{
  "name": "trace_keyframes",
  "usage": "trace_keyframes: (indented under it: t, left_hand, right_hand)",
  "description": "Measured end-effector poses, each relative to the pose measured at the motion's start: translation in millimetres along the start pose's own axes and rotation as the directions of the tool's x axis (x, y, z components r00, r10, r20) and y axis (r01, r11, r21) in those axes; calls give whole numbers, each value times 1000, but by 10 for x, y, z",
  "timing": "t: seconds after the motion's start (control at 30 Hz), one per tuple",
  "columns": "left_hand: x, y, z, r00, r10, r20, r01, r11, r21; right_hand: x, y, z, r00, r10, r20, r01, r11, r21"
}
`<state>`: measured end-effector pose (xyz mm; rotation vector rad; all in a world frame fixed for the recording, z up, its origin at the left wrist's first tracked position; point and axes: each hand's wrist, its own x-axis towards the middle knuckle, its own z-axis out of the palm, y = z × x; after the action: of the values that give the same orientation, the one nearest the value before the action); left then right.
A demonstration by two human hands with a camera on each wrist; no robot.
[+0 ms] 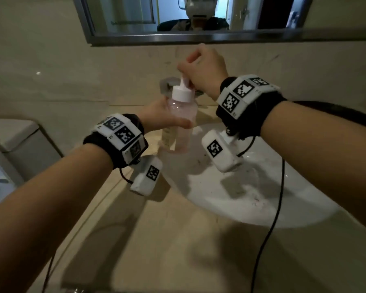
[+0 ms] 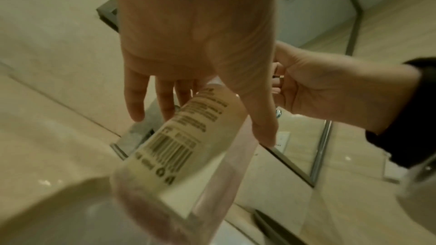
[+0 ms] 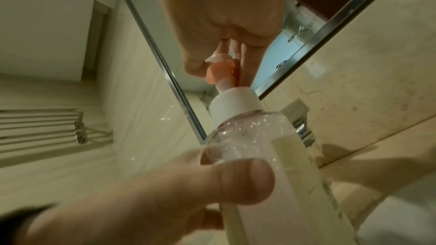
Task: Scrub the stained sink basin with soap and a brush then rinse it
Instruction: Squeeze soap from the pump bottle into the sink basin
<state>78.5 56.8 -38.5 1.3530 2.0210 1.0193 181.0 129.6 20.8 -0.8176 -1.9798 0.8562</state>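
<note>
Two hands are on one bottle (image 1: 181, 121), held above the back left edge of the sink (image 1: 230, 199). The left hand (image 1: 156, 115) wraps its middle, thumb across the front and fingers (image 2: 135, 98) round the far side, clamped on it. The right hand (image 1: 203, 68) is curled over the pump head (image 3: 218, 71), fingers together and gripping it from above.

Bottle: clear plastic with a pinkish tint, white collar and pump, a pale label with a barcode (image 2: 169, 149) down one side. Bubbles cling inside the shoulder; the fill level is hard to judge through the blur.

Sink: white, oval, set in a beige counter (image 1: 156, 240), with dark specks and smears across the bowl. A mirror (image 1: 199, 15) hangs on the wall behind. A black cable (image 1: 270, 227) trails over the sink's rim.
</note>
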Motion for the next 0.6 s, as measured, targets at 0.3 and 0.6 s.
trace_keyframes:
  t: [0.3, 0.6]
  left_hand:
    - [-290, 405, 755, 993, -54, 106, 104, 822, -560]
    - [-311, 669, 1696, 981, -194, 7, 122, 587, -800]
  right_hand:
    - [2, 47, -704, 997, 66, 30, -67, 996, 64]
    - [-200, 469, -807, 985, 5, 170, 73, 890, -450]
